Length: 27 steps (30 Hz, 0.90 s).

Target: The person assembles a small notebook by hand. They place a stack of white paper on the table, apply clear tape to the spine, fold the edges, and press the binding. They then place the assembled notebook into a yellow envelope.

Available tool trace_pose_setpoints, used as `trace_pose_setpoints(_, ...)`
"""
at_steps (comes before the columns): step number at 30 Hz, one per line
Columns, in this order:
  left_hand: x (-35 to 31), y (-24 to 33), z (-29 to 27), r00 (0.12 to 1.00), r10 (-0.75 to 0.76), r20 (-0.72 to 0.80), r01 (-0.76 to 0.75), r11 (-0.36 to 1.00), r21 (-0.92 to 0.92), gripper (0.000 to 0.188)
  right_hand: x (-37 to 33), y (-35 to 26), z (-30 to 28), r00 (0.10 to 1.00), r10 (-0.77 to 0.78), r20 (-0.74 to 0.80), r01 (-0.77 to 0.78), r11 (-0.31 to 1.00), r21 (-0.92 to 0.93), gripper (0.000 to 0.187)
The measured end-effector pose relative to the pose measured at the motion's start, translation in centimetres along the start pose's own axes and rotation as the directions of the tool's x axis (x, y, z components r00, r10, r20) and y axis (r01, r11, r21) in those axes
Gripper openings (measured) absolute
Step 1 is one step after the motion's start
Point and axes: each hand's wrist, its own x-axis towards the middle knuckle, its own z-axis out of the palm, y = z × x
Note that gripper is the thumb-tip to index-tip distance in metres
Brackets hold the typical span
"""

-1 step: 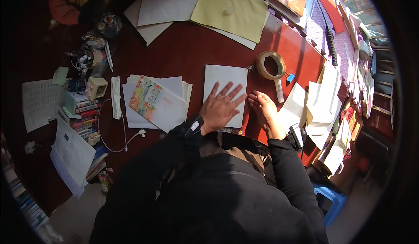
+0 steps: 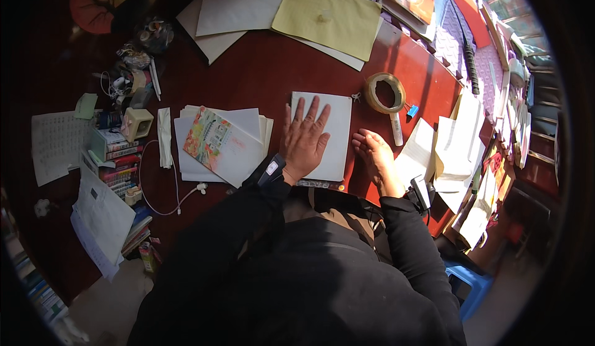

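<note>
My left hand [image 2: 305,138] lies flat with its fingers stretched out on a white sheet or booklet [image 2: 334,141], over its left part. The white thing lies upright on the red-brown desk, near the front edge. Just right of it, my right hand [image 2: 375,157] rests on its side on the desk. Its fingers are loosely bent, and I see nothing in them. A roll of brown packing tape [image 2: 400,101] stands beyond my right hand, with a pale strip [image 2: 396,129] below it. A blue binder clip [image 2: 413,110] sits beside the tape.
To the left lie stacked papers [image 2: 251,126] with a flowered booklet [image 2: 209,136] on top, a folded white strip [image 2: 164,138], a white cable [image 2: 162,213] and books [image 2: 121,166]. A yellow envelope [image 2: 322,21] lies at the back. Loose papers [image 2: 455,151] lie to the right.
My left hand has slid to the left on the white sheet or booklet and turned, its fingers now pointing farther away from me. My right hand stays in place.
</note>
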Motion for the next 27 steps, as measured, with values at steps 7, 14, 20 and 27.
trace_pose_setpoints(7,-0.8,0.8,-0.9,0.877,0.372,0.304,-0.317,0.924,-0.216,0.065,0.3,1.3,-0.6,0.998,-0.048,0.04,0.048,0.999,-0.009,0.033)
trace_pose_setpoints(14,-3.6,-1.4,1.1,0.935,-0.289,0.205,0.316,0.942,-0.112,0.09,-2.3,3.9,2.1,0.975,-0.218,0.034,0.209,0.859,-0.467,0.044)
trace_pose_setpoints(20,-3.5,-1.2,1.0,0.928,-0.287,0.236,0.323,0.938,-0.128,0.089,-1.5,2.9,3.1,0.966,-0.259,-0.009,0.211,0.808,-0.55,0.038)
trace_pose_setpoints(27,-1.8,-0.3,-2.3,0.928,-0.341,0.153,0.363,0.919,-0.154,0.057,-3.8,3.2,4.5,0.935,-0.343,0.092,0.348,0.836,-0.424,0.035)
